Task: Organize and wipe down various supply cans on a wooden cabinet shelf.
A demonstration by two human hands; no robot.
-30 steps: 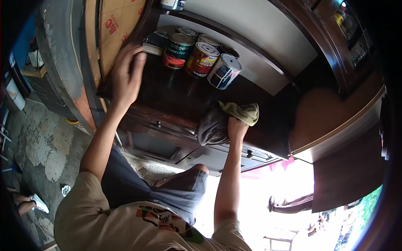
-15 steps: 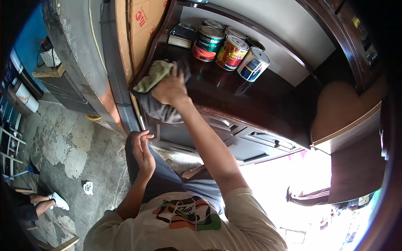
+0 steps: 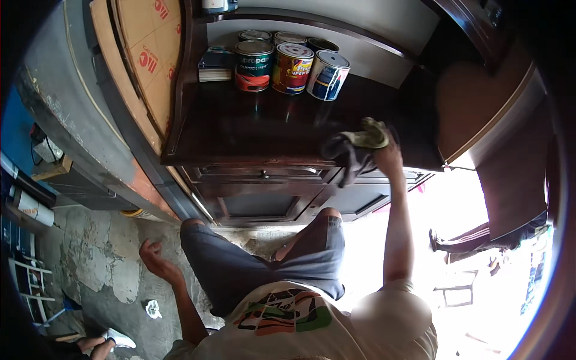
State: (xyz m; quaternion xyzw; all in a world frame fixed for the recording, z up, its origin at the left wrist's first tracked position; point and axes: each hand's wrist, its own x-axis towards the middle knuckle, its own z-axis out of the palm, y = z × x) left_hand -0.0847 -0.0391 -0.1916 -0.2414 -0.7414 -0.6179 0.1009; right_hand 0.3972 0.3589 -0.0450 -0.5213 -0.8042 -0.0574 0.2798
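Note:
My right hand (image 3: 390, 157) grips a crumpled grey and olive-green cloth (image 3: 360, 147) over the front right part of a dark, glossy wooden cabinet top (image 3: 240, 129). Part of the cloth hangs over the front edge, slightly blurred by motion. Lower left, my left hand (image 3: 159, 261) is held away from the cabinet, fingers loosely bent and apart, with nothing in it. Several paint cans stand grouped at the back of the top, among them a green one (image 3: 252, 75), a yellow-red one (image 3: 292, 71) and a white-blue one (image 3: 328, 77).
A small stack of books (image 3: 215, 65) lies left of the cans. Drawers and doors (image 3: 261, 204) form the cabinet front, close to my knees. Cardboard (image 3: 150, 57) leans at the left, and a brown panel (image 3: 516, 156) stands at the right. Another person's shoe (image 3: 122, 338) shows lower left.
My right hand has carried the cloth from the left end of the cabinet top to its right side. My left hand has moved outward, left and down. The view has shifted too.

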